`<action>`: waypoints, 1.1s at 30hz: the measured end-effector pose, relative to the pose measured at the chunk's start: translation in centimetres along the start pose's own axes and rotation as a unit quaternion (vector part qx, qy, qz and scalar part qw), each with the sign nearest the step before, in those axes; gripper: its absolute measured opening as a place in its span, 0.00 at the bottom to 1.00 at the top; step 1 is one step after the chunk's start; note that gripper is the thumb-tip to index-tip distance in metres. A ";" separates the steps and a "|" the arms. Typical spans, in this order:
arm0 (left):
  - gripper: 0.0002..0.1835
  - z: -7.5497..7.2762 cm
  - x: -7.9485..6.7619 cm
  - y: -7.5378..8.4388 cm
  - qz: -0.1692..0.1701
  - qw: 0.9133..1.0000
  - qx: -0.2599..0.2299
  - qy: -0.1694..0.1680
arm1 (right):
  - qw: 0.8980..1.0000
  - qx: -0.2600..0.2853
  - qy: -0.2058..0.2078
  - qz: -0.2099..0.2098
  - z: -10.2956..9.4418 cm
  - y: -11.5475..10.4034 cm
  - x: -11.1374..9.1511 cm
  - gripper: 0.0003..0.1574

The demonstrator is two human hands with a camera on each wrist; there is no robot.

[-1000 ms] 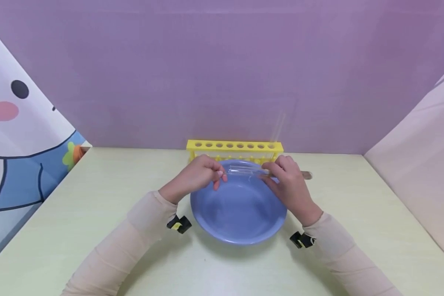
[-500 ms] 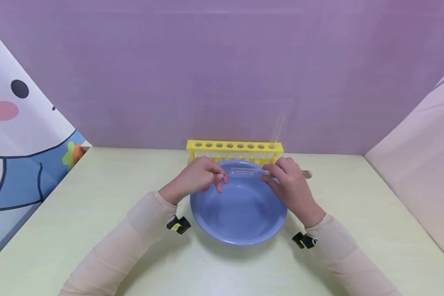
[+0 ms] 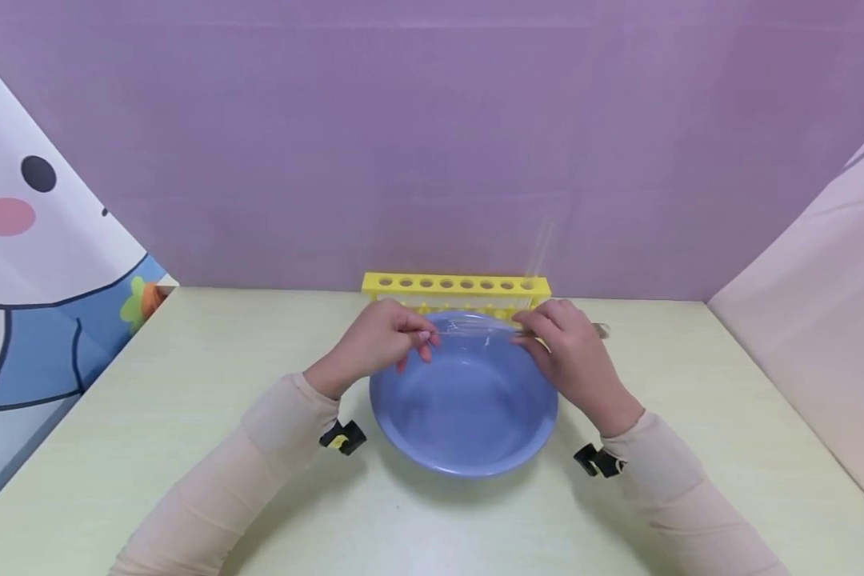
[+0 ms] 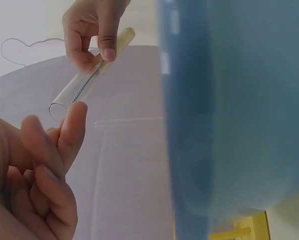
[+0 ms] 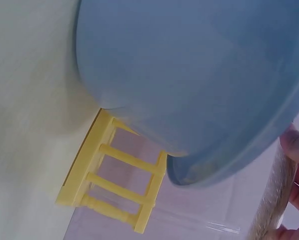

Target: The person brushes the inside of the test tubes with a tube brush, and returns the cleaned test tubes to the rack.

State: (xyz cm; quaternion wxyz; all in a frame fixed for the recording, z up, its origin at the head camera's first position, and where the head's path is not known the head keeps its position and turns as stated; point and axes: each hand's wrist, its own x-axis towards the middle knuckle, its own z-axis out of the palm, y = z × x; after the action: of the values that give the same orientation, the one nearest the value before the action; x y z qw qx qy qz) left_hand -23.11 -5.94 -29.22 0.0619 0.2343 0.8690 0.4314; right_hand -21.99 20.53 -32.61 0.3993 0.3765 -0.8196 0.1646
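Over the far part of a blue basin [image 3: 468,472], a clear glass test tube [image 3: 475,326] lies nearly level between both hands. My right hand [image 3: 576,344] grips the tube with thumb and fingers near its closed end. Inside the tube is a test tube brush [image 4: 84,85]; its twisted wire runs out of the open mouth. My left hand [image 3: 396,332] pinches the wire handle at the mouth side, thumb against forefinger. The pale bristles [image 5: 277,195] fill the closed end beside the right fingers [image 5: 297,147].
Behind the basin stands a yellow test tube rack [image 3: 457,283] with a row of holes. Another clear test tube [image 3: 540,248] stands tilted in its rightmost hole. A purple backdrop [image 3: 432,144] rises at the table's [image 3: 151,400] far edge.
Both hands and the test tube have shifted slightly upward in the head view, away from the body. The right wrist has moved a little to the right. Both grips stay the same.
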 end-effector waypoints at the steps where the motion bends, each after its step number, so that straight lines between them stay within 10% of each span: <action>1: 0.11 0.0 0.0 -0.1 0.004 1.000 0.005 0.003 | 1.000 0.002 -0.003 0.000 0.0 0.0 0.0 0.17; 17: 0.13 0.1 -0.6 -0.7 0.044 0.996 0.053 0.048 | 0.997 0.008 -0.068 0.018 -0.2 0.4 -1.0 0.16; 23: 0.15 0.0 -0.7 -1.2 0.122 0.976 0.152 0.097 | 0.997 0.021 -0.078 0.016 -0.3 0.8 -1.2 0.17; 33: 0.15 -0.5 -0.8 -1.7 0.168 0.960 0.183 0.128 | 0.994 0.021 -0.105 0.030 -0.6 1.0 -1.5 0.13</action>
State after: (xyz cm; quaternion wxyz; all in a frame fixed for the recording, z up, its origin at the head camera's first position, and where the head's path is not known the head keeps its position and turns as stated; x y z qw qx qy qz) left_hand -23.14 -7.57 -30.35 -0.1673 0.3273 0.8817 0.2959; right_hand -21.82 22.23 -33.37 0.2983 0.3747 -0.8643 0.1534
